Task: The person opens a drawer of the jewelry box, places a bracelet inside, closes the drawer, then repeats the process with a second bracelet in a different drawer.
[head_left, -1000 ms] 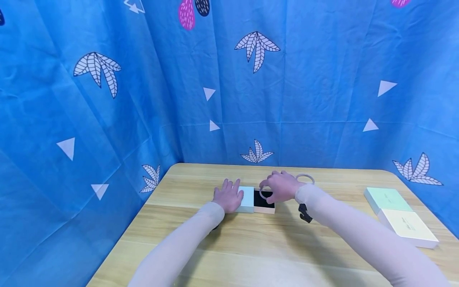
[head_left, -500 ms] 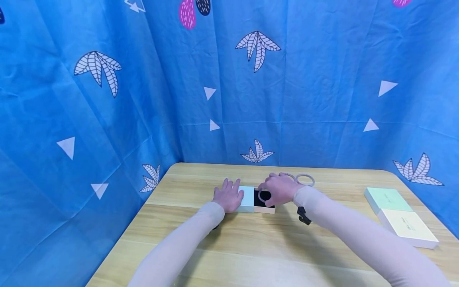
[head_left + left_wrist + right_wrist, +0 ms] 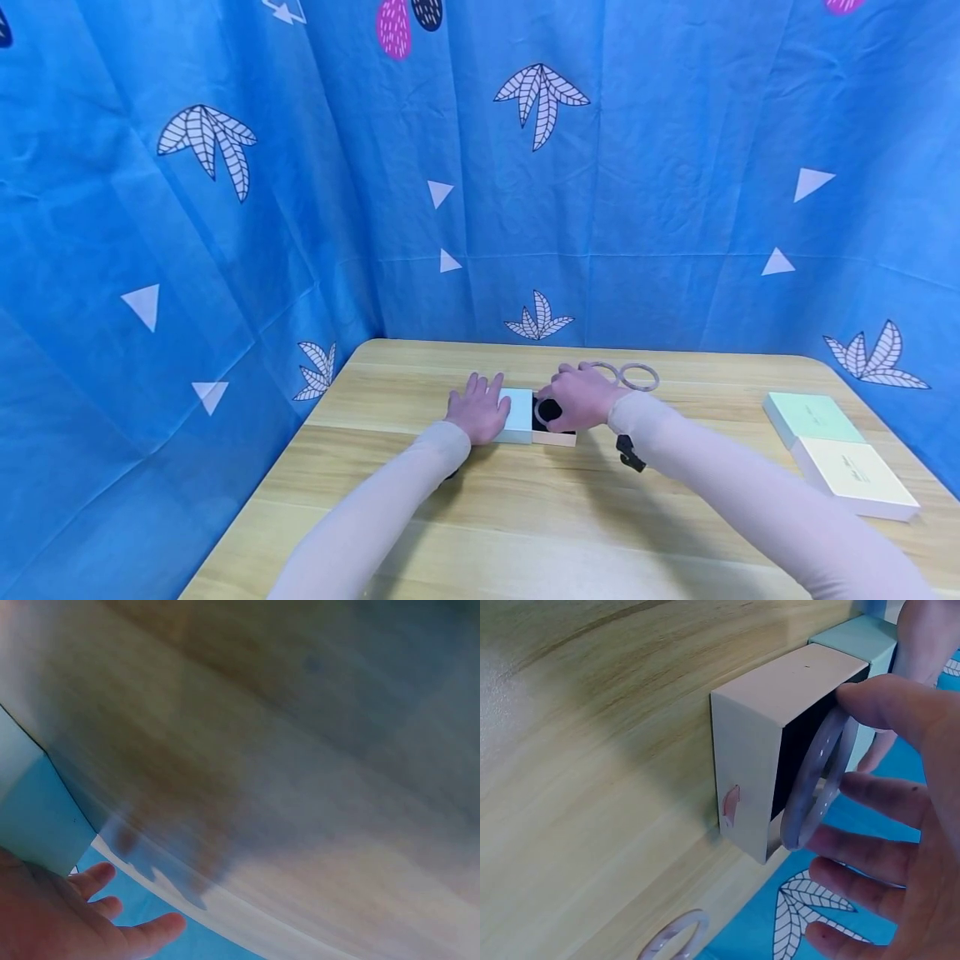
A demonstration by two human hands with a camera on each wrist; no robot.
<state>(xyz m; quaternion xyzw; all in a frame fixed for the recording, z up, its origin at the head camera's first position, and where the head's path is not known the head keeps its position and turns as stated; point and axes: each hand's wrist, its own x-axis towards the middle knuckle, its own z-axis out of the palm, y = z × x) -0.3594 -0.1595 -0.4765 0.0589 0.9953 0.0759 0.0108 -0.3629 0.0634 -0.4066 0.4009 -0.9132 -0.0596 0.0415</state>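
Note:
My left hand (image 3: pixel 476 410) lies with straight fingers on the light-blue sleeve (image 3: pixel 517 416) of a small drawer box. Out of its right side sticks a cream drawer (image 3: pixel 553 438) with a black lining. Over this drawer my right hand (image 3: pixel 581 398) pinches a pale lilac bangle (image 3: pixel 804 799) between thumb and fingers. In the right wrist view the bangle is tilted at the drawer's opening, its lower edge by the rim; whether it touches the lining is hidden. A red pull tab (image 3: pixel 731 804) shows on the drawer's front.
Two more bangles rest on the wooden table (image 3: pixel 540 517) behind my right hand, a right one (image 3: pixel 640 389) and a partly hidden left one (image 3: pixel 603 363). A mint box (image 3: pixel 813 417) and a cream box (image 3: pixel 855 471) stand far right. Blue curtains (image 3: pixel 660 208) border the table.
My right hand has moved slightly left and down with the bangle, bringing it into the drawer's opening. More of the left bangle on the table shows. My left hand stays put.

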